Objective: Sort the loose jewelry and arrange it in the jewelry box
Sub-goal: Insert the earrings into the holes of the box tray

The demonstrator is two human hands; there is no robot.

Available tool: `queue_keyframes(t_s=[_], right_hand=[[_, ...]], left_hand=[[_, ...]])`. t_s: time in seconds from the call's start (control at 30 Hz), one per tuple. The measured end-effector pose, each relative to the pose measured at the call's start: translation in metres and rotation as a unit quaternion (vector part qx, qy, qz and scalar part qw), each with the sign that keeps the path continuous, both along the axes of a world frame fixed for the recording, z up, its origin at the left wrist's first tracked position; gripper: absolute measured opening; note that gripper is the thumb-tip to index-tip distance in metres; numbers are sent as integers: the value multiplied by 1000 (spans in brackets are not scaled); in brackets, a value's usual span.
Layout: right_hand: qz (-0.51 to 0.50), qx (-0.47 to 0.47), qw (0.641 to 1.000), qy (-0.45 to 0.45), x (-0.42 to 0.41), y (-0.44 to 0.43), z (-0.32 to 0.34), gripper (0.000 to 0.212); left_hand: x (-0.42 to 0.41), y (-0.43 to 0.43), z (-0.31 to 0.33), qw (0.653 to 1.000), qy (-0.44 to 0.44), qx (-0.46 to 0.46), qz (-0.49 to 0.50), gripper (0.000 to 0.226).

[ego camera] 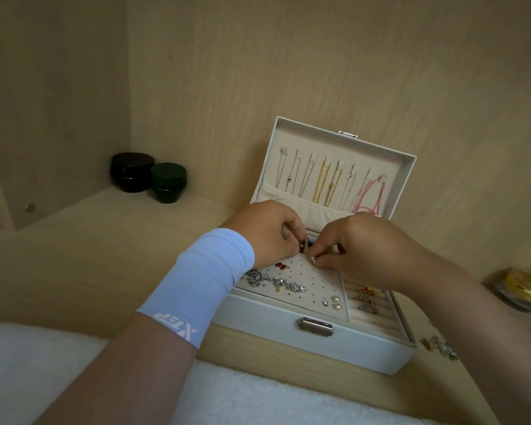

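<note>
Pale wood lines this cupboard shelf, and on it, against the back wall, the jewelry box (276,323) stands open in front of the person, its lid (393,185) tilted back. Over the holed pad (307,286) in the box's left part, the right hand (371,253) pinches a small pale earring (313,259) between thumb and forefinger, just above the holes. The left hand (270,231) meets it with its fingers curled in; whether it holds anything I cannot tell. The step in hand looks to be pinning this earring to the pad. Next, its post has to find one hole and go straight down, probably steadied by the other hand. Already on the pad I count two red earrings (280,265), two pearl studs (336,302), one clear stud (325,303) and a straggling line of silvery crystal pieces (273,282) too tangled to count. To the right, the ring slots (380,320) seem to hold three rings. In the lid hang several fine chains, one gold chain (322,182) and one pink cord (370,194). A small heap of loose jewelry (442,348) waits on the shelf just right of the box. Further out stand two dark jars (147,176) in the back left corner and a gold-topped tin (524,286) at the right edge. A blue wrist sleeve (203,277) covers the left forearm, and white fleecy cloth (258,394) lies nearest the person.
</note>
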State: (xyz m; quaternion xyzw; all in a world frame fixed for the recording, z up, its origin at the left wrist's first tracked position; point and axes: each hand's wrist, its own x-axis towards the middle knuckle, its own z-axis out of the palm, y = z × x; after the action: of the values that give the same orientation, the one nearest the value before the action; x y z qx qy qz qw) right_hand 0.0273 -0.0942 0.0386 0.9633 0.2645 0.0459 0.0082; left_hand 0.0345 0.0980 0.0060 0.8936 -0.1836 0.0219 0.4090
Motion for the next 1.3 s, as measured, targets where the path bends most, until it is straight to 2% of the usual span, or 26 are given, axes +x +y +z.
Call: queue_keyframes(t_s=[0.2, 0.3, 0.37, 0.53, 0.77, 0.9, 1.03, 1.13, 1.3], right_hand=[[1, 16, 1000, 16, 1, -3, 0, 31], [-15, 125, 992, 27, -1, -16, 8, 23], [-35, 161, 986, 8, -2, -25, 11, 14], [-45, 143, 988, 25, -4, -30, -5, 8], [-25, 148, 987, 62, 0, -36, -8, 8], [-23, 239, 968, 75, 1, -47, 2, 8], [-41, 306, 950, 41, -7, -84, 26, 6], [-70, 271, 959, 48, -15, -119, 30, 6], [-156, 122, 969, 144, -24, -176, 13, 17]], left_hand=[[-2, -2, 1, 1000, -3, 6, 2, 18], [-4, -5, 1, 1000, -30, 7, 2, 20], [-5, -10, 2, 999, -40, 18, -6, 20], [-3, -24, 1, 993, -49, 101, -23, 12], [0, -26, 4, 991, -43, 121, -32, 11], [-1, -23, 5, 994, -33, 101, -30, 14], [-5, -34, 16, 996, -56, 62, -10, 12], [-13, -65, 29, 994, -84, 58, -27, 11], [-22, -142, 34, 982, -81, 122, -123, 13]])
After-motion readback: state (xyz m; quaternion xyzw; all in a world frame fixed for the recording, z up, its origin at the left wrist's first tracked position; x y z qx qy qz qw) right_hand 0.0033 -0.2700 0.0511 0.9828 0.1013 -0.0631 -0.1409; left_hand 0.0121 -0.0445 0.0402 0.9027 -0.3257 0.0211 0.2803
